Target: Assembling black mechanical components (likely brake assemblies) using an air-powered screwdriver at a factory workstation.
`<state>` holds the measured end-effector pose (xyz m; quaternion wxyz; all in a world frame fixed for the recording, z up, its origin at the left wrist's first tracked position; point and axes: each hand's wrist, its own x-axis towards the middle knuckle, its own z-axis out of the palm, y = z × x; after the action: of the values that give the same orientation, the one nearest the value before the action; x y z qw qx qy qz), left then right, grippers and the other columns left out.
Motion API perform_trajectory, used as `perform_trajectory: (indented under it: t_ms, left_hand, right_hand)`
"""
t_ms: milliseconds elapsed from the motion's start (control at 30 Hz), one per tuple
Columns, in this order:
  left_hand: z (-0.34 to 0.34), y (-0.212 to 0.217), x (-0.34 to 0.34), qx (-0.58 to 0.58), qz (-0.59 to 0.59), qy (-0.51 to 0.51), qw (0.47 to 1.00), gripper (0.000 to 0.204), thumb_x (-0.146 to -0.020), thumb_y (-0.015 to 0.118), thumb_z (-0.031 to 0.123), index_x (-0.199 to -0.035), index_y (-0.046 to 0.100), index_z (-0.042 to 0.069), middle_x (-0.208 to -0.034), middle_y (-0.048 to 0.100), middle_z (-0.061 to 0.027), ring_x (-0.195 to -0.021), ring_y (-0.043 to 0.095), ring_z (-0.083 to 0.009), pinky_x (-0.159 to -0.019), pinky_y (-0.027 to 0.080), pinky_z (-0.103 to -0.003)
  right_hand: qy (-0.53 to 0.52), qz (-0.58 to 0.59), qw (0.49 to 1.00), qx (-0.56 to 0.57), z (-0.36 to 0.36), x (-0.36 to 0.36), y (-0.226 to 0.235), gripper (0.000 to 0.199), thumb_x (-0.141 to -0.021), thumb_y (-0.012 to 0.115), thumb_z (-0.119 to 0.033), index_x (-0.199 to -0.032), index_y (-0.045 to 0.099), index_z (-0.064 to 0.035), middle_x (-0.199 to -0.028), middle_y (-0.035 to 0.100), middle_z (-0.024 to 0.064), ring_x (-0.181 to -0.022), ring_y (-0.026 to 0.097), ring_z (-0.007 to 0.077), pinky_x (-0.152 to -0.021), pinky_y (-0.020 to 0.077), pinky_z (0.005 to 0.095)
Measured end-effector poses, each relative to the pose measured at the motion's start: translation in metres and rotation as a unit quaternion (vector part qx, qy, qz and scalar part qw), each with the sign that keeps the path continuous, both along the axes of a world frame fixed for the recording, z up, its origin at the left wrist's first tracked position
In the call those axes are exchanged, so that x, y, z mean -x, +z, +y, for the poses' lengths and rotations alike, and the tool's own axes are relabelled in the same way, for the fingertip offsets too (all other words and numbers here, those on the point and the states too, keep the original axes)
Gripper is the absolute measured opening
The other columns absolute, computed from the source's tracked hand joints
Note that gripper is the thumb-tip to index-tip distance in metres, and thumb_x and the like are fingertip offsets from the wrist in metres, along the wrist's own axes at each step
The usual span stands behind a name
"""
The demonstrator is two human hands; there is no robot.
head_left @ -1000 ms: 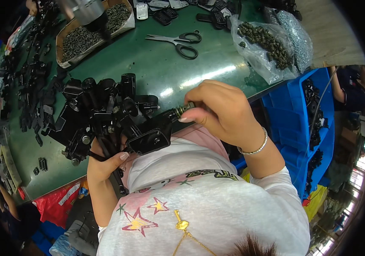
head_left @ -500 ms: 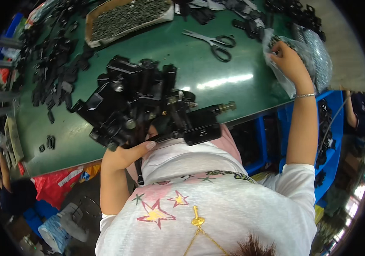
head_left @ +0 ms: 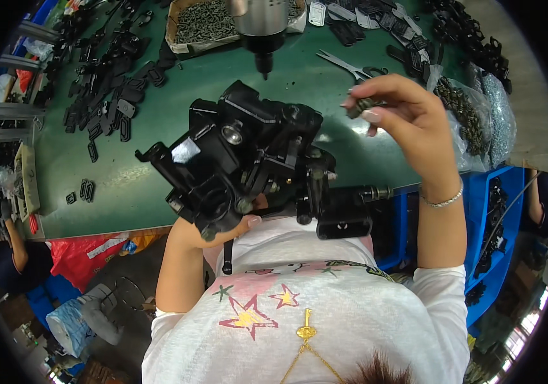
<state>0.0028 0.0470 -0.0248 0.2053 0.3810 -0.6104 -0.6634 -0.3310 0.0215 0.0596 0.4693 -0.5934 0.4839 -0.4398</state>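
Note:
A bulky black assembly of brackets, tubes and levers (head_left: 216, 160) is held above the table's near edge. My left hand (head_left: 222, 230) grips it from below; the thumb shows, while most fingers are hidden behind the black parts. My right hand (head_left: 414, 121) is raised to the right of the assembly, apart from it. Small brassy-grey ribbed metal pieces (head_left: 362, 109) are pinched between its thumb and fingers; they look like screws or bolts, but the exact kind is unclear. Behind that hand lies a clear plastic bag (head_left: 462, 115) filled with similar brassy pieces.
A silver-and-black powered driver (head_left: 261, 25) hangs over the table beyond the assembly. Behind it sits a cardboard tray (head_left: 174, 46) of small metal parts. Scissors (head_left: 338, 63) lie near my right hand. Black parts (head_left: 120, 96) cover the left side; blue bins (head_left: 498, 224) stand at right.
My right hand has come out of the plastic bag and moved left with small metal pieces. The view has shifted, and the hanging driver now shows. My left hand still holds the assembly.

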Motion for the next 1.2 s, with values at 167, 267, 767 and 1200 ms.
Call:
perform_trajectory:
  t_ms: [167, 267, 767, 1200]
  left_hand:
    - [0.014, -0.011, -0.009, -0.093, 0.086, 0.049, 0.991, 0.045, -0.073, 0.076, -0.002, -0.116, 0.064, -0.002, -0.102, 0.069, -0.0098, -0.096, 0.065, -0.0194, -0.086, 0.052, -0.033]
    - [0.016, -0.010, -0.010, -0.101, 0.082, 0.042, 0.991, 0.046, -0.073, 0.076, -0.002, -0.117, 0.063, -0.002, -0.102, 0.069, -0.0102, -0.096, 0.065, -0.0199, -0.087, 0.052, -0.033]
    - [0.018, 0.006, -0.010, -0.158, 0.026, 0.048, 0.986, 0.052, -0.071, 0.076, -0.004, -0.121, 0.062, -0.004, -0.106, 0.071, -0.0137, -0.100, 0.067, -0.0240, -0.090, 0.053, -0.037]
    - [0.036, -0.068, -0.017, -0.077, 0.425, 0.043, 0.901, 0.055, -0.070, 0.076, -0.005, -0.123, 0.060, -0.004, -0.110, 0.070, -0.0147, -0.103, 0.067, -0.0260, -0.092, 0.053, -0.039]
  right_hand:
    - [0.042, -0.010, 0.999, -0.001, -0.014, -0.010, -0.004, 0.021, -0.089, 0.066, 0.000, -0.110, 0.071, -0.0012, -0.102, 0.072, 0.0054, -0.093, 0.068, 0.0103, -0.072, 0.0534, 0.0220]
    - [0.083, 0.036, 0.996, -0.007, -0.019, -0.008, -0.011, 0.025, -0.086, 0.064, 0.004, -0.111, 0.068, 0.0000, -0.105, 0.071, 0.0100, -0.094, 0.070, 0.0170, -0.072, 0.0544, 0.0248]
    - [0.161, 0.127, 0.956, 0.212, -0.023, 0.001, 0.001, 0.020, -0.071, 0.077, 0.001, -0.091, 0.073, 0.0002, -0.085, 0.073, 0.0104, -0.075, 0.068, 0.0230, -0.065, 0.0524, 0.0301]
    - [0.144, 0.159, 0.956, 0.202, -0.021, 0.004, -0.002, 0.020, -0.077, 0.082, -0.015, -0.078, 0.066, -0.0032, -0.072, 0.065, 0.0061, -0.063, 0.060, 0.0176, -0.052, 0.0423, 0.0284]
